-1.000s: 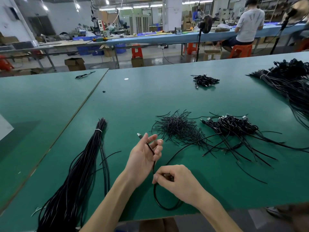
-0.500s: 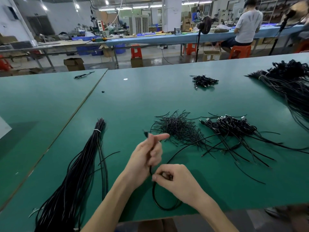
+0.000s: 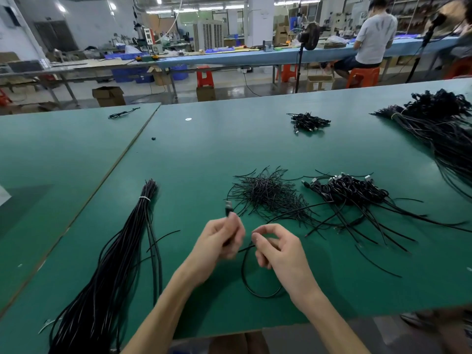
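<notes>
– Starting with the hands: what is held, and how?
– A black cable (image 3: 244,277) is gripped by both. The left hand (image 3: 219,241) is curled closed round it just below the plug (image 3: 228,207), which is pointed up and away; that hand is blurred. The cable is pinched by the right hand (image 3: 278,251) between thumb and forefinger, the other fingers being loosely curled. Below the hands a loop is formed, close to the near edge (image 3: 255,325) of the green table (image 3: 204,154); whether it is rested on the surface cannot be told.
– How much room is left around them?
– Bare green is left between the hands and a long tied bundle (image 3: 115,264) on the left, whose tail is run past the near edge. Just beyond the hands a pile of short wires (image 3: 268,192) is spread, with a heap of coiled cables (image 3: 350,190) beside it, its loose ends fanned out near the right hand.
– And farther out?
– A wide bare stretch is found beyond those piles. A small heap (image 3: 307,121) is set well apart toward the far edge, a large bundle (image 3: 447,134) is stacked at the right edge, and a seam (image 3: 122,159) with a second table is run along the left.
</notes>
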Available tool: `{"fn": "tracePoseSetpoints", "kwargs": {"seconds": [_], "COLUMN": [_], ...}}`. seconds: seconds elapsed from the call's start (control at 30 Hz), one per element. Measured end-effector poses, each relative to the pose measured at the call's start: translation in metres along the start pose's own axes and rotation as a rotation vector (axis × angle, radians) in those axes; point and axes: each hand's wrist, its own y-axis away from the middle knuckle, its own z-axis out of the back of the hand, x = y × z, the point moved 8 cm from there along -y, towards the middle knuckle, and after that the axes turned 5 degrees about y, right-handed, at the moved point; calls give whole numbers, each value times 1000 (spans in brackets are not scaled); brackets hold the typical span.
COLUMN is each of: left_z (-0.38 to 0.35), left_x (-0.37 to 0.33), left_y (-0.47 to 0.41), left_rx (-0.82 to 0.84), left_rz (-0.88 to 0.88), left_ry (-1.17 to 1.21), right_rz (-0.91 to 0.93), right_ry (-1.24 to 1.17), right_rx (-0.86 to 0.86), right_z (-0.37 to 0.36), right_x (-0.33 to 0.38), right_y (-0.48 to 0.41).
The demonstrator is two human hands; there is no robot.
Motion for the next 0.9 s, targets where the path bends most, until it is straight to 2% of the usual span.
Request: {"fn": "tracePoseSetpoints", "kwargs": {"seconds": [0.2,0.33,0.4,0.47,0.67,0.9], "left_z": [-26,-28,-34,-33,-19,3], "left_x": [-5,-2,-3,-5,-1,6], "left_y": [8,8,8,8,3,0], "left_rx": [16,19,57,49,-31,-158], "left_rz": [-318,-345,-398,-424,-319,-159], "left_ry": [-640,-1013,-1094,-1112,-1015,-490], "right_rz": [-6,-27,-38,-21,38,60], "right_ry": [-24,-118,-141,-146,-177,-147], "right_rx": [-51,-110,-110,-97,2,173], "right_z": [4,11,12,11,2,-11], "right_x": [-3,-6,-6,-3,7,11], "right_y": [-2,-2,-2,-1,1,4]}}
